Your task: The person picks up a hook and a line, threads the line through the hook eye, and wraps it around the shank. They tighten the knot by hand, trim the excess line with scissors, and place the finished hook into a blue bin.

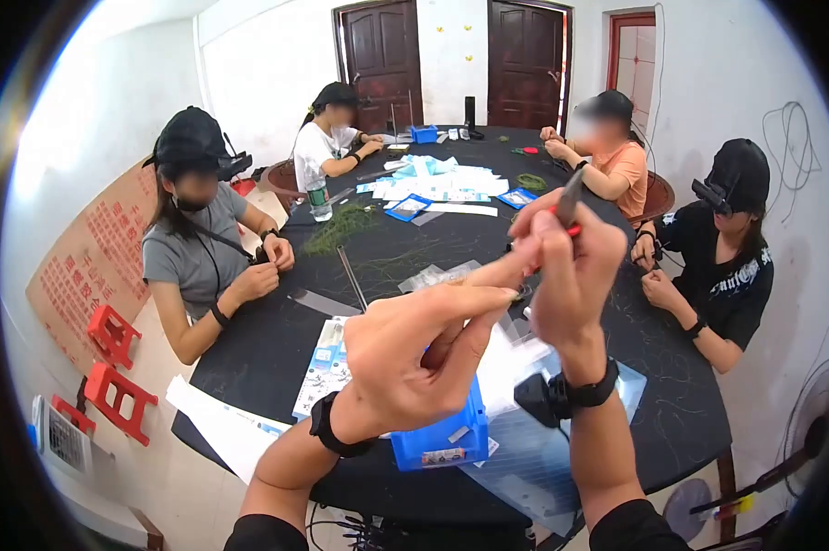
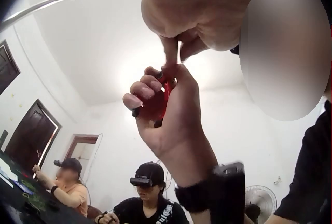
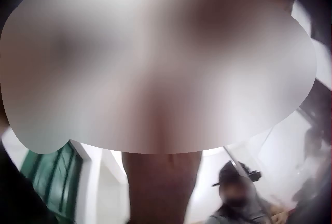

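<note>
Raised over the table, my right hand [image 1: 575, 275] grips a red-handled metal tool [image 1: 571, 195], its pointed end up. The left wrist view shows the right hand [image 2: 179, 115] with fingers curled round the tool's red handles [image 2: 166, 97]. My left hand [image 1: 414, 358] is beside it, lower and to the left in the head view, fingers bent and fingertips close to the right hand. From the left wrist, the left hand [image 2: 199, 11] is above the tool; whether anything thin is between its fingertips cannot be made out. Blur covers most of the right wrist view.
On the black table [image 1: 249, 367] are a blue box [image 1: 442, 450], papers [image 1: 217, 418], a clear sheet [image 1: 534, 477], a thin metal rod [image 1: 351, 278], green strands [image 1: 341, 230] and a bottle [image 1: 319, 197]. Several people sit round it; red stools [image 1: 121, 404] stand at left.
</note>
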`<state>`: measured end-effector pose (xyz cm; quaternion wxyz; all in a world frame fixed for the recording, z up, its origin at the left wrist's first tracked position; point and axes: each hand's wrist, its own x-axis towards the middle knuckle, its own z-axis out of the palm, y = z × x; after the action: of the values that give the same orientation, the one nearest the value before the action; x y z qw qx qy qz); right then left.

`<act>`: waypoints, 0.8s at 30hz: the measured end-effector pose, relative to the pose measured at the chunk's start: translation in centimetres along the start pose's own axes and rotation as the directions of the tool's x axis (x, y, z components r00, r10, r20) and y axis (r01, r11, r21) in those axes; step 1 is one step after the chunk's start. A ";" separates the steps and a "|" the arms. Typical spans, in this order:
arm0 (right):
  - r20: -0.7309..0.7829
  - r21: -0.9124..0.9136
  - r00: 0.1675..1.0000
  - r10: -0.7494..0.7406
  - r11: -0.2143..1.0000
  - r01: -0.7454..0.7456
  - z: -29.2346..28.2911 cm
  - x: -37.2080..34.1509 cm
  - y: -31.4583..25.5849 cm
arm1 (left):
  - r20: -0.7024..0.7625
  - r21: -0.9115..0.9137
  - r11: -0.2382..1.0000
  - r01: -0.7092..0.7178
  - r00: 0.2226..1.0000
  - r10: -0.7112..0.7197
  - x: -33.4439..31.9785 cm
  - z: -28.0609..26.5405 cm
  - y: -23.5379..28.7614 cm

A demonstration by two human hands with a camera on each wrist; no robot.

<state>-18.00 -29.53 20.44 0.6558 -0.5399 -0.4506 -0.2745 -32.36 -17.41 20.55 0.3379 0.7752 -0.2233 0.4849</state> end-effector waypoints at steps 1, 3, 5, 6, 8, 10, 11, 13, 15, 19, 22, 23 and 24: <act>0.002 -0.031 0.998 -0.055 0.998 0.055 -0.8 0.6 0.5 | -0.012 0.031 0.999 0.017 1.000 -0.017 -0.1 0.0 0.3; -0.046 0.209 0.993 0.109 0.973 -0.097 -1.8 1.0 0.4 | -0.127 -0.152 0.987 0.043 0.990 -0.063 0.6 -0.2 -0.6; -0.053 0.213 0.993 0.106 0.973 -0.092 -2.7 1.4 -0.1 | -0.181 -0.303 0.953 0.028 0.980 -0.087 1.6 -0.4 -1.0; -0.057 0.156 0.998 0.030 0.988 -0.020 -2.9 1.6 -0.1 | -0.149 -0.340 0.939 0.058 0.982 -0.115 1.7 -0.8 -1.4; -0.017 0.062 0.999 -0.044 0.997 0.045 -3.1 1.5 -0.1 | -0.120 -0.373 0.924 0.089 0.982 -0.143 1.7 -1.1 -1.7; 0.061 0.042 0.994 -0.087 0.996 0.084 -2.5 1.3 -0.2 | -0.092 -0.455 0.879 0.146 0.974 -0.209 1.7 -1.2 -1.8; 0.135 0.023 0.982 -0.129 0.992 0.127 -2.1 1.2 -0.3 | -0.094 -0.452 0.880 0.145 0.973 -0.209 1.7 -1.2 -1.7; 0.243 -0.069 0.956 -0.162 0.981 0.184 -1.4 1.0 -1.7 | -0.102 -0.468 0.873 0.135 0.974 -0.205 1.7 -1.1 -1.7; 0.265 -0.071 0.947 -0.181 0.976 0.206 -0.5 0.6 -1.8 | -0.115 -0.440 0.889 0.126 0.974 -0.195 1.5 -1.2 -1.9; 0.266 -0.111 0.939 -0.219 0.960 0.256 0.2 0.5 -1.7 | -0.133 -0.438 0.884 0.166 0.960 -0.246 1.2 -1.4 -1.4; 0.293 -0.215 0.932 -0.214 0.935 0.282 0.4 0.3 -2.0 | -0.108 -0.407 0.893 0.194 0.960 -0.258 1.1 -1.6 -1.3; 0.282 -0.228 0.935 -0.216 0.931 0.284 0.6 0.3 -2.0 | -0.100 -0.393 0.898 0.197 0.962 -0.255 1.1 -1.6 -1.2; 0.271 -0.241 0.937 -0.219 0.927 0.287 0.7 0.2 -2.0 | -0.115 -0.390 0.898 0.206 0.956 -0.269 1.3 -1.4 -0.7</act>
<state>-19.77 -29.36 21.56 0.4735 -0.5922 -0.5498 -0.3505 -32.15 -15.93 21.86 0.5534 0.6749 -0.1861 0.4513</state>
